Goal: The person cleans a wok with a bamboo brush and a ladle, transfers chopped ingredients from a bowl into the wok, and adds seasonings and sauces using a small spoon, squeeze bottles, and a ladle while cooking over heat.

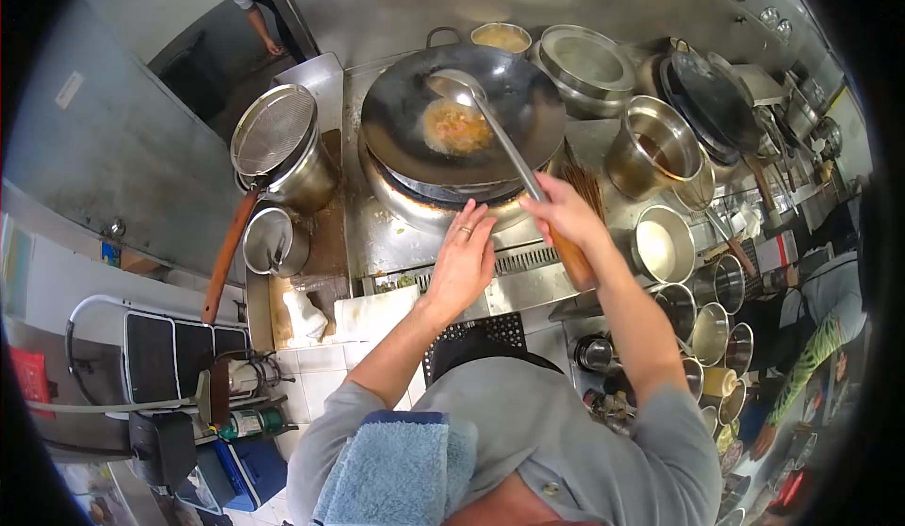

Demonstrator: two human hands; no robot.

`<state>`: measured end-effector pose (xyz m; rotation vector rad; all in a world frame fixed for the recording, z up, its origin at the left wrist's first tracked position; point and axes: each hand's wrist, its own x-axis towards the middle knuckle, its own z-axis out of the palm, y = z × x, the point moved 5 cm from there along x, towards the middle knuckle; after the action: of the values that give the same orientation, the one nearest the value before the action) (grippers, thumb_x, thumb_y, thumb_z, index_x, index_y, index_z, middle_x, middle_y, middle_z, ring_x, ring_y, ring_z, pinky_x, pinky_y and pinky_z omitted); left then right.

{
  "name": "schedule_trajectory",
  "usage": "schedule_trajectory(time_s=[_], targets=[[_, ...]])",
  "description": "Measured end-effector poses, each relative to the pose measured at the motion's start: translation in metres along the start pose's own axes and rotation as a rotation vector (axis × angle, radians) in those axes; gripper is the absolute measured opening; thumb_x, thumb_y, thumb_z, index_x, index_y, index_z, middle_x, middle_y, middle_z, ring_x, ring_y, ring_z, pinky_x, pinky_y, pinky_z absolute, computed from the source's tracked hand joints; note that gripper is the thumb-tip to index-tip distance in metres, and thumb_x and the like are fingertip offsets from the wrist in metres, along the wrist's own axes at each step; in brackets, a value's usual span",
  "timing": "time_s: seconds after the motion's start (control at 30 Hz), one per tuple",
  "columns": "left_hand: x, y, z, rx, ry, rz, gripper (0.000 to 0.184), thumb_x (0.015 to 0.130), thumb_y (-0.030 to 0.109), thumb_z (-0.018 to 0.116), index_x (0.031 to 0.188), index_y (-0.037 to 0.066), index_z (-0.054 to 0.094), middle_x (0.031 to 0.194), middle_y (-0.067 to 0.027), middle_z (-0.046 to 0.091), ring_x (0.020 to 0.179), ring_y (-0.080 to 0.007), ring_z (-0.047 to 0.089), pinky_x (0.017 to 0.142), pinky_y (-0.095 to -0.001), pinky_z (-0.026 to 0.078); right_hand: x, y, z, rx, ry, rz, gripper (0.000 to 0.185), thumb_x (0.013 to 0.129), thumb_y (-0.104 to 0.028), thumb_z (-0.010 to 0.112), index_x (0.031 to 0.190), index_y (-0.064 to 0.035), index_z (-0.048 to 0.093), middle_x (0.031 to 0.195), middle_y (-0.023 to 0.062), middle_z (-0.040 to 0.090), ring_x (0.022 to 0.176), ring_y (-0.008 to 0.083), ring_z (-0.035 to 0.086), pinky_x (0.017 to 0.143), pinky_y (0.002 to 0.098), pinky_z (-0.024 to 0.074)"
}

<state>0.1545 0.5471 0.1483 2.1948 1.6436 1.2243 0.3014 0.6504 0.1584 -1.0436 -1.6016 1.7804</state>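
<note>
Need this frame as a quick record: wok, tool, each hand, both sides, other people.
wok: on a round burner; food inside
ladle: bowl end in the wok, beside the food
right hand: closed around the ladle's handle
left hand: open, near the wok's front edge; contact unclear
left side: strainer on a steel pot
right side: several metal containers
people: person, upper left; patterned sleeve, right

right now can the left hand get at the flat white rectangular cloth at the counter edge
Probably yes: the left hand looks empty and open, and the flat white rectangular cloth lies close by, with nothing visible blocking the way.
</note>
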Motion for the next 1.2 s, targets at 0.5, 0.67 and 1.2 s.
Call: schedule_trajectory(time_s=[0.5,0.67,1.2], targets=[[0.024,-0.014,0.025,0.252,-0.169,-0.141,0.061,0.081,0.011,0.062,0.133,-0.011,0.040,0.142,-0.0367,0.031,0.137,-0.0475,0.026,0.113,-0.0525,0.024,0.015,0.021,-0.001,0.616,-0.129,0.171,0.034,0.089,-0.007,0.057,0.121,-0.0012,0.045,0.074,-0.0029,0.045,0.050,0.0021,0.040,0.037,0.0179,0.0332],[0.028,-0.015,0.019,0.268,-0.204,-0.165,0.059,0.082,0.014,0.064,0.132,-0.009,0.043,0.141,-0.0349,0.035,0.136,-0.0451,0.029,0.113,-0.0465,0.026,0.016,0.025,0.000,0.374,-0.076,0.074,0.035,0.087,-0.010,0.061,0.118,-0.0023,0.048,0.062,-0.0017,0.047,0.047,0.0074,0.045,0.040,0.0236,0.0368],[0.065,-0.057,0.037,0.081,-0.080,-0.136,0.031,0.095,0.021,0.056,0.076,-0.002,0.059,0.067,-0.0249,0.054,0.054,-0.0329,0.044,0.053,-0.0450,0.038,0.000,0.043,-0.009,0.011,0.023,-0.015,0.038,0.077,-0.016,0.068,0.106,0.0017,0.052,0.062,0.0084,0.056,0.047,0.0176,0.058,0.042,0.0318,0.0472]])
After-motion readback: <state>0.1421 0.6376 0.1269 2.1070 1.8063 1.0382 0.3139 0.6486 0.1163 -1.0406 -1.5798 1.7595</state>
